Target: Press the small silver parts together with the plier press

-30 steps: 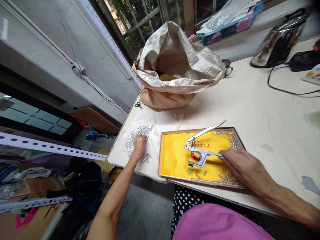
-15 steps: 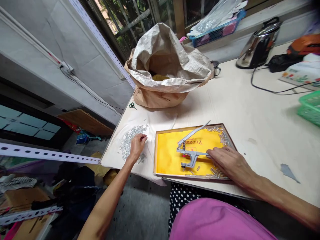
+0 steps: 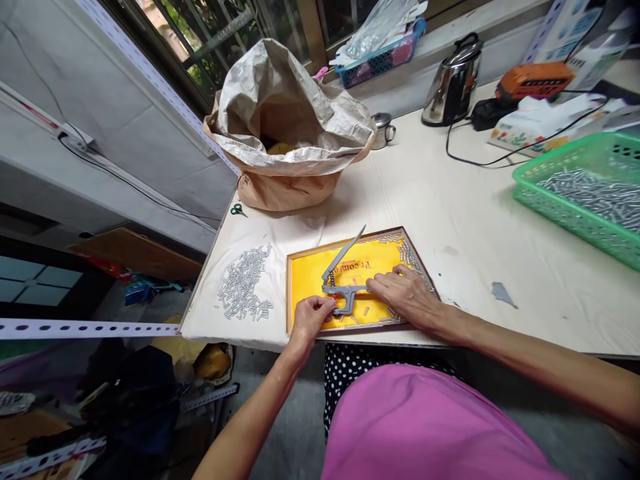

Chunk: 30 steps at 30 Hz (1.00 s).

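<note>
Grey snap-fastener pliers (image 3: 347, 301) with a spring and a red part at the jaw are held over a shallow tray (image 3: 288, 293) lined in yellow. My right hand (image 3: 406, 293) is closed round their lower handle, and the upper handle stands raised. My left hand (image 3: 312, 319) is at the jaw, thumb and fingers pinched together. What lies between those fingertips is too small to make out. Small silver metal tubes (image 3: 410, 257) lie along the tray's right side, with a few loose ones near its front. Left of the tray, many more tubes form a pile (image 3: 245, 283) on white cloth.
A large paper-and-woven sack (image 3: 290, 187) stands open behind the tray. Green scissors (image 3: 239, 211) lie near the table's left edge. To the right is a green basket (image 3: 565, 207) of metal pieces. A kettle (image 3: 453, 83), a metal cup (image 3: 383, 130) and a cable (image 3: 480, 162) are at the back.
My left hand has moved right, from the pile of tubes to the pliers' jaw. My right hand still holds the pliers. The view has turned right, showing more of the green basket.
</note>
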Motion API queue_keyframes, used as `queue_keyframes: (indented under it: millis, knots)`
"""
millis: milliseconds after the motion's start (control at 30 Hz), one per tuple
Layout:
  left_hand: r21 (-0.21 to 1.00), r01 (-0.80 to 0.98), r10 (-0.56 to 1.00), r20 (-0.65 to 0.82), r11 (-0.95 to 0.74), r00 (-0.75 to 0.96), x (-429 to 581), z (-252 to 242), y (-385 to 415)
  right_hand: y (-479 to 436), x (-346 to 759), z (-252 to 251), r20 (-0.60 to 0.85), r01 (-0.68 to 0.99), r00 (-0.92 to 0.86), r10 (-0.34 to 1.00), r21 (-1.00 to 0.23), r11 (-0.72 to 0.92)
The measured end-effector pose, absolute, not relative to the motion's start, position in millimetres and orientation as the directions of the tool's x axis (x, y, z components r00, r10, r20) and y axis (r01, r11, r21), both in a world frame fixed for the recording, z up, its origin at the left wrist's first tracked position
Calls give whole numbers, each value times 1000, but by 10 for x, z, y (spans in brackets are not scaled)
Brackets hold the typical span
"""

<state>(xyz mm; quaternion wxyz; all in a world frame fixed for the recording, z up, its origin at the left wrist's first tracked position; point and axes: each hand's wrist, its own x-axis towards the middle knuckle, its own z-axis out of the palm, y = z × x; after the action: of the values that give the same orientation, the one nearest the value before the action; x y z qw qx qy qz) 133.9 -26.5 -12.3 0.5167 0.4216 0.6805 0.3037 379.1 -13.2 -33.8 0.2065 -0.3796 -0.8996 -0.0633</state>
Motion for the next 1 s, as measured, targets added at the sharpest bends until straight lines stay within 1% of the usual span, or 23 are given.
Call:
queue_keyframes:
  millis: [233,367,433,667,733,833,900,1000]
  knots:
    - [803,317,861,-496,504,-112,1341,-99,-209,-92,3773,-374,358,702,-631,689,-116,703]
    - [765,363,842,-522,533,-136,1366,-94,-168,-63,3770,-415,273,704,-633,724,-187,685]
    - [745,391,835,-533,541,-141,1382,-81,-157,-54,3767,-444,226,713,-635,739,-198,673]
    - [680,468,797,-597,565,-95,1366,-47,-125,-26,3756,-433,135,749,-628,767,-165,642]
    - [685,463,796,-601,563,-80,1353,-60,-128,49,3775,-369,148,758,-619,772,-144,636]
    - [701,455,808,-584,549,-75,1338,-90,-143,249,3815,-267,214,756,-617,757,-107,646]
    - [702,461,815,-572,542,-87,1334,-104,-152,403,3829,-221,220,739,-638,738,-95,668]
    - [690,463,808,-580,557,-107,1343,-102,-155,588,3812,-189,134,698,-696,706,-109,708]
